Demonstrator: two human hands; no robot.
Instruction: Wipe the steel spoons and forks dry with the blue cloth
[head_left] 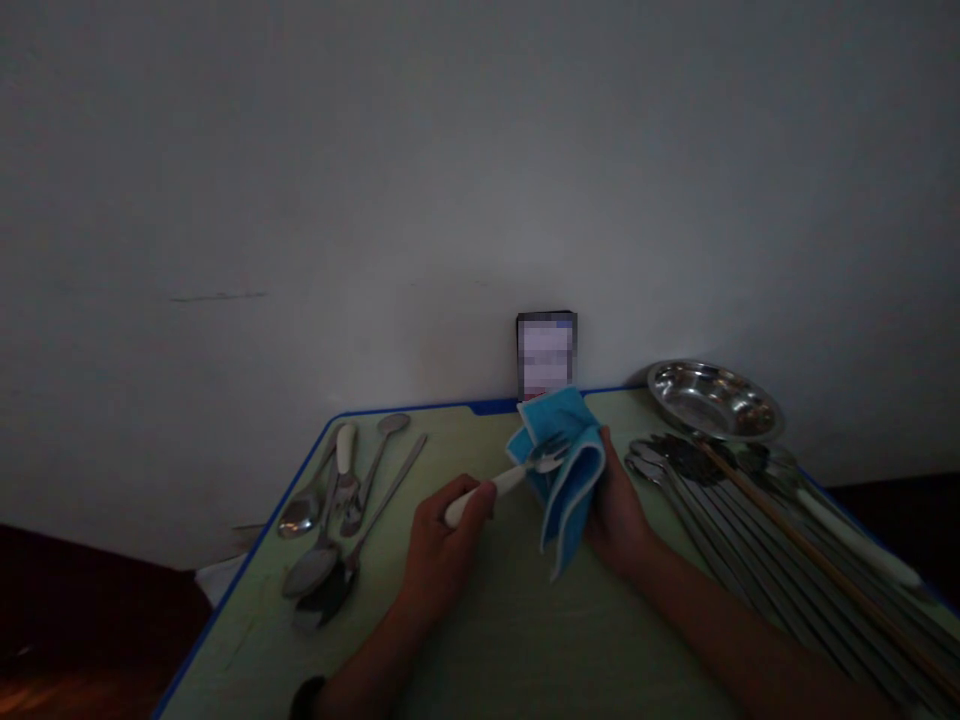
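My left hand [454,530] is closed around the pale handle of a fork [504,484], held above the middle of the table. The fork's metal tines rest against a folded blue cloth [574,480] with light edging. From the right, my right hand [619,510] grips that cloth from behind; most of its fingers are hidden by the folds. To the left of my hands lie several spoons and forks, among them a spoon [311,570] and a white-handled fork [345,455].
Several long-handled utensils [720,510] lie at the right, with a wooden stick [795,535] across them. Behind them a shiny metal bowl [712,400] stands near the wall. A phone [546,355] leans upright against the wall. The green table [517,640] has a blue rim.
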